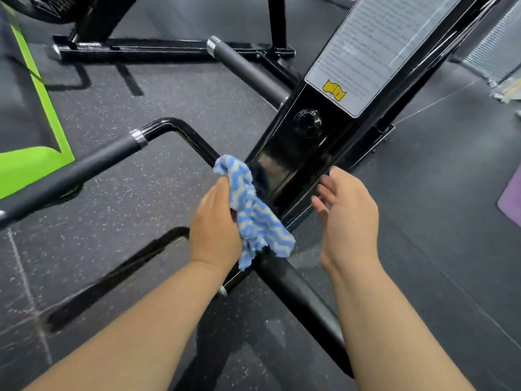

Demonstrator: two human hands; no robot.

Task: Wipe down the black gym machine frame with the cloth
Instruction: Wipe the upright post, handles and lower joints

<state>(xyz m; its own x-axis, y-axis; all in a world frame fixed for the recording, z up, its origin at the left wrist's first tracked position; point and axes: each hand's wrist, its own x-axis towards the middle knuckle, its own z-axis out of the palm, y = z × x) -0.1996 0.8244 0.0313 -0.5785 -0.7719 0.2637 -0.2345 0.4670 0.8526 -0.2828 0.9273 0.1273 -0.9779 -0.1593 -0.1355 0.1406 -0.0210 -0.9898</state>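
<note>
Two hands: left hand (214,222) grips one cloth (252,213) against frame (293,156); right hand (348,210) spread.

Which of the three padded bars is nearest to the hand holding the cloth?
The bottom bar, starting just below the cloth in the left hand; the others lie far left and top.

Left grip (215,224) and right grip (348,218) bare; 2 forearms (135,328) unsleeved.

Glossy metal frame (293,153), fuzzy cloth (253,213)
</note>
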